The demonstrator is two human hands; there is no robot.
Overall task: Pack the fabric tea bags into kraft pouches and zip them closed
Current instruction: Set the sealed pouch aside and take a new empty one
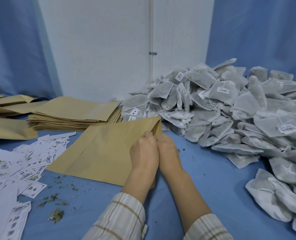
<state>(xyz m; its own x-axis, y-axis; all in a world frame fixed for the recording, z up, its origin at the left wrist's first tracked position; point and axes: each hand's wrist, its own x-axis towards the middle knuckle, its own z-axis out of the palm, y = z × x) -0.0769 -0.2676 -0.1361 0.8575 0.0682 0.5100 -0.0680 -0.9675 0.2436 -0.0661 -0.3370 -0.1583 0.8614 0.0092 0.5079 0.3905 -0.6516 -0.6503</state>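
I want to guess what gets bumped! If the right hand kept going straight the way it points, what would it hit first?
Probably the open mouth of the flat brown kraft paper pouch, which the right hand already touches. Beyond that lies the heap of grey fabric tea bags; depth is uncertain.

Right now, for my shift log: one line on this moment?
step: opening pouch | left hand, right hand: pinch its mouth | tea bags: piled right, unpacked

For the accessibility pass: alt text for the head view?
Both hands, left hand and right hand, pinch the mouth of a flat kraft pouch on a blue table, with tea bags heaped right, a pouch stack behind and paper labels left.
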